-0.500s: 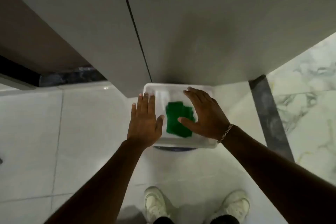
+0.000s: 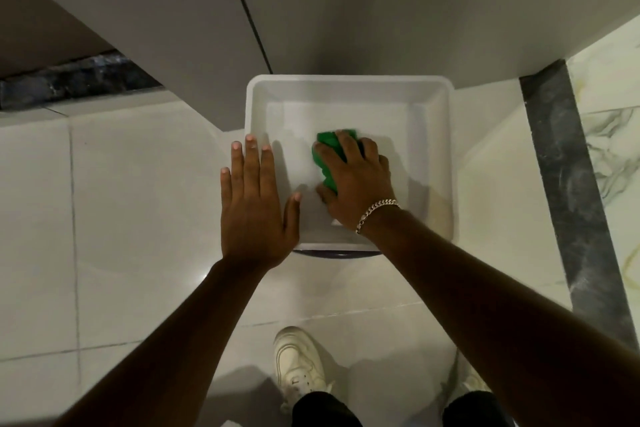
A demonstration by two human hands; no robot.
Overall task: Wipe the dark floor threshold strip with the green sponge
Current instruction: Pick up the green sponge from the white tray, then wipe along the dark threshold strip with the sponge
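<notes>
A green sponge [image 2: 327, 152] lies inside a white plastic tub [image 2: 440, 135] on the floor, against the wall. My right hand [image 2: 356, 180] is down in the tub with its fingers closed over the sponge, which bunches under them. My left hand [image 2: 254, 198] hovers flat with fingers spread over the tub's left rim, holding nothing. The dark threshold strip [image 2: 568, 184] runs along the floor at the right, between white tiles and marbled tiles. It looks dusty.
A grey wall with a vertical seam [image 2: 242, 7] stands right behind the tub. Another dark strip [image 2: 76, 81] lies at the far left under a doorway. My two white shoes [image 2: 301, 364] stand on the white tiles below.
My right hand has dropped into the tub and closed on the sponge, crumpling it. The view has moved closer to the tub. My left hand stays flat at the left rim.
</notes>
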